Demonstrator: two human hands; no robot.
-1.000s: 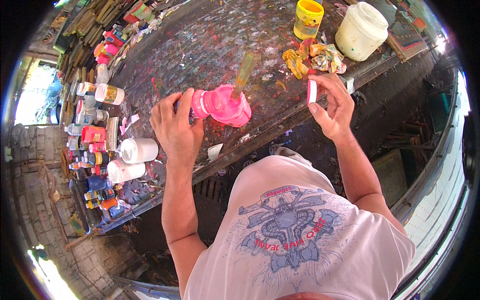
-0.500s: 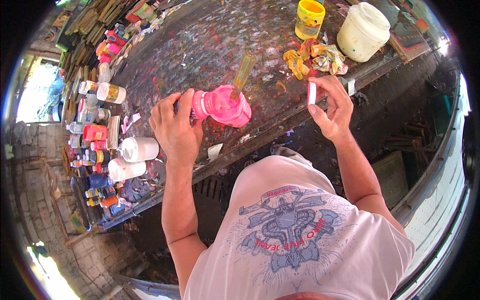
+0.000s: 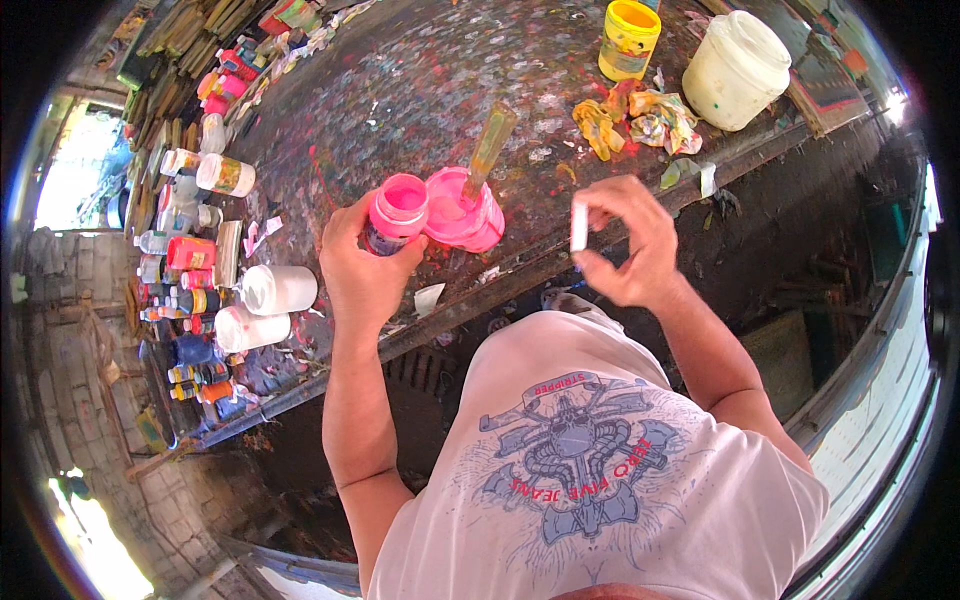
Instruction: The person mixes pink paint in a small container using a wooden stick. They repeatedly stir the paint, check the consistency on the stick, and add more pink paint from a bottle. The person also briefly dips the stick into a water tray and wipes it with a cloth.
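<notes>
The small pink paint bottle [image 3: 392, 214] lies tipped over in the left hand [image 3: 362, 268], its long axis running roughly sideways, its open pink mouth turned toward the pink bowl [image 3: 462, 212] that it touches on the side away from the palm. The left hand is curled around the bottle's body, fingers wrapped under and thumb above, gripping it firmly at the near edge of the paint-spattered surface [image 3: 400, 90].

The right hand [image 3: 628, 245] is held out over the edge of the surface, apart from the bowl. Its thumb and fingertips pinch a small white cap [image 3: 578, 226], which stands on edge between them; the other fingers are bent in loosely.

The pink bowl sits between the two hands, closer to the left one, and holds pink paint. A wooden stick [image 3: 488, 150] stands in it, leaning up and away from the person.

Beyond the right hand stand a yellow jar [image 3: 628, 40] and a white tub [image 3: 735, 70], with crumpled paint-stained rags [image 3: 640, 118] just in front of them. Out past the left hand lie two white bottles [image 3: 262, 308] on their sides among many small paint bottles [image 3: 190, 260].
</notes>
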